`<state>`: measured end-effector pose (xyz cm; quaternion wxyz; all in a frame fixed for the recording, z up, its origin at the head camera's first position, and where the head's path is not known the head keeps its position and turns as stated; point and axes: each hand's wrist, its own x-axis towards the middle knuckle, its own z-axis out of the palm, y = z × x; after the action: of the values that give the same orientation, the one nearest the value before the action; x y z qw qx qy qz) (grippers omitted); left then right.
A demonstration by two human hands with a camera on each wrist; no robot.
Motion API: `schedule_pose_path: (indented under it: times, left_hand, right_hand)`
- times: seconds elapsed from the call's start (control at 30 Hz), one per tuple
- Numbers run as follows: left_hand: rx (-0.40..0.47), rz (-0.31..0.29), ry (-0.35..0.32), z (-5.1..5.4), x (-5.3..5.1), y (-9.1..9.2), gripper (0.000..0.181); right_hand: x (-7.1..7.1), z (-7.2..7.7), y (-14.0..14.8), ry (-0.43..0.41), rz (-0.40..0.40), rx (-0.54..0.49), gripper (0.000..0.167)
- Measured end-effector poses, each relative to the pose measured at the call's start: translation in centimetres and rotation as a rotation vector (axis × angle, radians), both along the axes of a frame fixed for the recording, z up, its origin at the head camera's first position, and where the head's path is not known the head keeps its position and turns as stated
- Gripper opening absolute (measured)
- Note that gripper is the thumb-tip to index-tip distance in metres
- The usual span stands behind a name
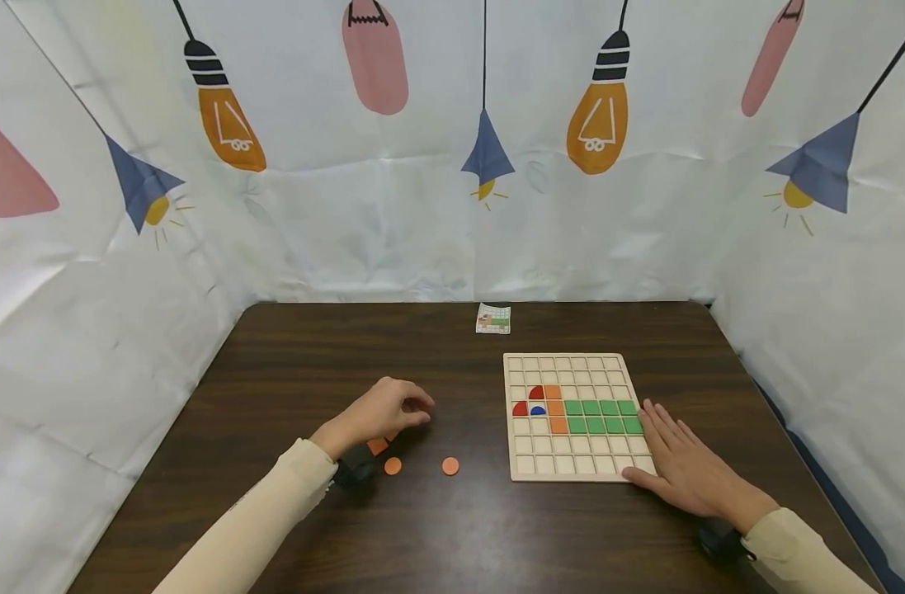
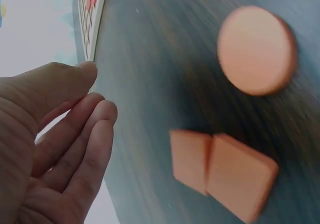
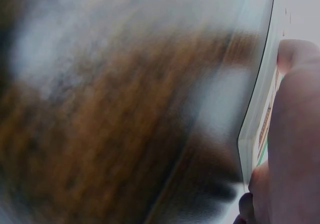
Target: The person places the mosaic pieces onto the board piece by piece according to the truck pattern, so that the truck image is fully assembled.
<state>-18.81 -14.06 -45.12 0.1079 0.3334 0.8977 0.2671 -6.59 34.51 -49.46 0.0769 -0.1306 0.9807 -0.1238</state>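
My left hand (image 1: 384, 412) hovers over the left-centre table, fingers loosely bent and thumb near the fingertips; no piece shows between them. Beneath its wrist lie two orange square tiles (image 2: 240, 176), partly hidden in the head view. Close by are two orange discs, one beside the wrist (image 1: 393, 466) and one farther right (image 1: 450, 466). My right hand (image 1: 685, 469) lies with extended fingers along the right edge of a wooden grid board (image 1: 571, 466), touching it. On the board sit red quarter-round pieces (image 1: 536, 393), a blue half-round piece (image 1: 538, 410), orange squares (image 1: 555, 408) and two rows of green squares (image 1: 599, 425).
A small printed card (image 1: 492, 318) with a coloured grid pattern lies at the back of the dark wood table (image 1: 333, 346). White cloth (image 1: 393, 239) printed with lamps and bulbs hangs behind and at both sides.
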Motion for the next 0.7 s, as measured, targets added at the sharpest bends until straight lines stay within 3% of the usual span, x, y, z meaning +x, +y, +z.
schedule_pose_path:
  times: [0.27,0.47,0.7]
  left_hand:
    - [-0.046,0.145,0.011,-0.5,0.4,-2.3,0.024]
    - [-0.041,0.186,-0.025,-1.0,1.0,-4.0,0.031]
    - [-0.049,0.216,-0.054,-1.5,1.6,-4.6,0.039]
  right_hand:
    - [-0.1,0.1,0.1,-0.012,-0.006,-0.003,0.105]
    - [-0.1,0.1,0.1,-0.01,-0.004,-0.001,0.105]
    - [-0.1,-0.1,0.1,0.001,-0.003,-0.001,0.104]
